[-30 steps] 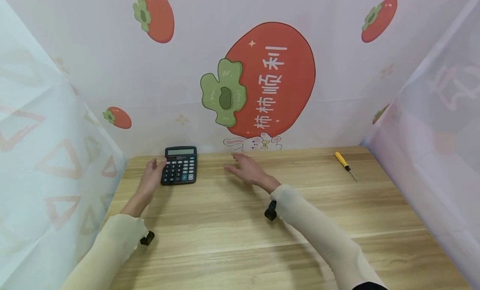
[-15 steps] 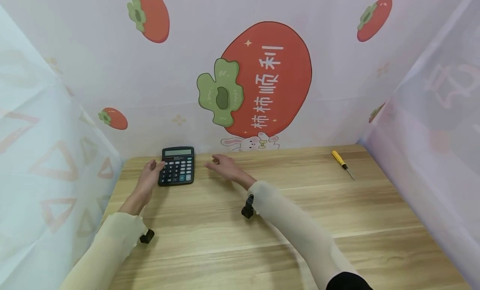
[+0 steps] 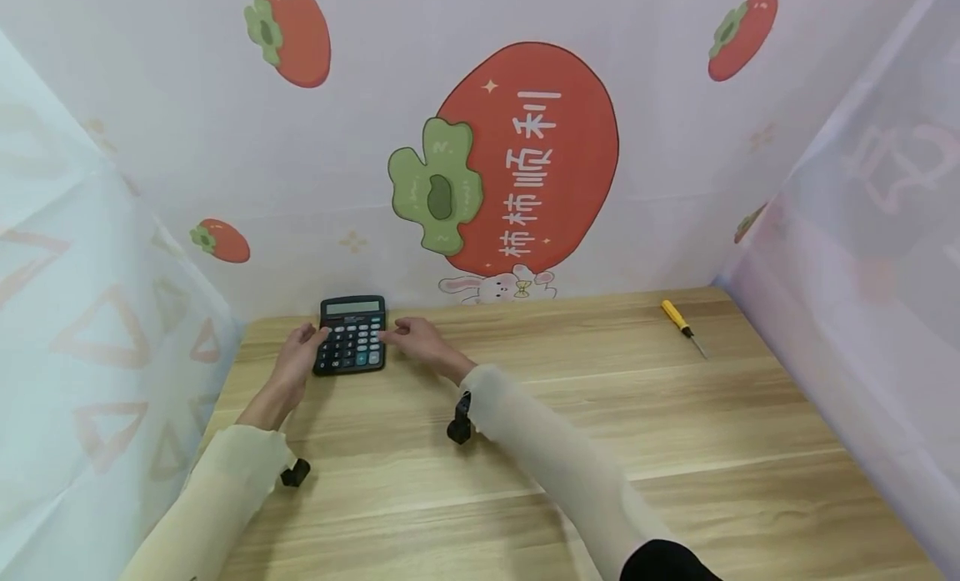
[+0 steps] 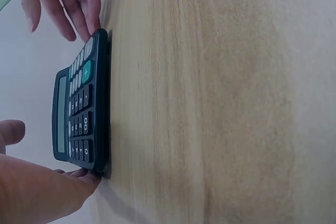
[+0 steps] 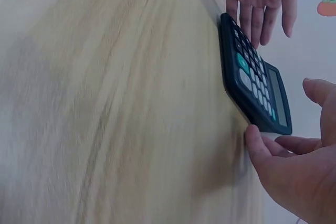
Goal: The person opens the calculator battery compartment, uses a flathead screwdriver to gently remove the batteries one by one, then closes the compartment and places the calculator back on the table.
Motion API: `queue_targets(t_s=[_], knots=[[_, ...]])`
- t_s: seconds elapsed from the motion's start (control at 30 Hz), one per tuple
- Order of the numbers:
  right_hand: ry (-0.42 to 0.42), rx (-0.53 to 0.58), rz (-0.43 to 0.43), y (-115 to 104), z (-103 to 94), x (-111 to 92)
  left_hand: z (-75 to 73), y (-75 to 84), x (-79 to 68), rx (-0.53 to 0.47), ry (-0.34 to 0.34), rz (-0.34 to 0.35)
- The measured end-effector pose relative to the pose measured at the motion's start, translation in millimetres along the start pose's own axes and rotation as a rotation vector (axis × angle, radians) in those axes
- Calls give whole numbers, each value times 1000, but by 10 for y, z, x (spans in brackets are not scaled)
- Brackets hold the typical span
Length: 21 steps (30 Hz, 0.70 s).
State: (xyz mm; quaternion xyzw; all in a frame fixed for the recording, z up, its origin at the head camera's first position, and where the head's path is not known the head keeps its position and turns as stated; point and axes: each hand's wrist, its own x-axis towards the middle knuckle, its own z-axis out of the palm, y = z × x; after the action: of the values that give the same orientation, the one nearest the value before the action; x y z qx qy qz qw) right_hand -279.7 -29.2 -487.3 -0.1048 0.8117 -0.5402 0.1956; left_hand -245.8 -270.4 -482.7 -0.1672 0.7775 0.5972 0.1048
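Observation:
A black desk calculator (image 3: 350,348) lies near the back left of the wooden table, its display toward the wall. My left hand (image 3: 292,363) is at its left edge; in the left wrist view the fingers (image 4: 86,179) meet the side of the case, with the thumb raised apart from it. On the opposite side is my right hand (image 3: 422,343), fingertips (image 5: 254,134) right at the case's edge in the right wrist view. That hand's thumb also stands up away from the keys. Both hands have relaxed fingers, and neither closes round the calculator.
A yellow-handled screwdriver (image 3: 677,317) lies at the back right of the table (image 3: 525,448). White cloth walls (image 3: 660,214) printed with persimmons rise at the back and on both sides. The calculator's top edge is close to the back wall.
My right hand has moved left across the table to the calculator's right edge. My left hand has stayed at the left edge, and the view has shifted slightly.

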Motion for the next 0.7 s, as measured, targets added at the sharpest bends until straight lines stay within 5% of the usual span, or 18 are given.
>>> queue_targets(t_s=[0.53, 0.7], knots=[[57, 163, 28, -7, 231, 134, 11, -13, 61, -125, -24, -64], [91, 139, 27, -21, 281, 164, 3, -28, 65, -138, -31, -52]])
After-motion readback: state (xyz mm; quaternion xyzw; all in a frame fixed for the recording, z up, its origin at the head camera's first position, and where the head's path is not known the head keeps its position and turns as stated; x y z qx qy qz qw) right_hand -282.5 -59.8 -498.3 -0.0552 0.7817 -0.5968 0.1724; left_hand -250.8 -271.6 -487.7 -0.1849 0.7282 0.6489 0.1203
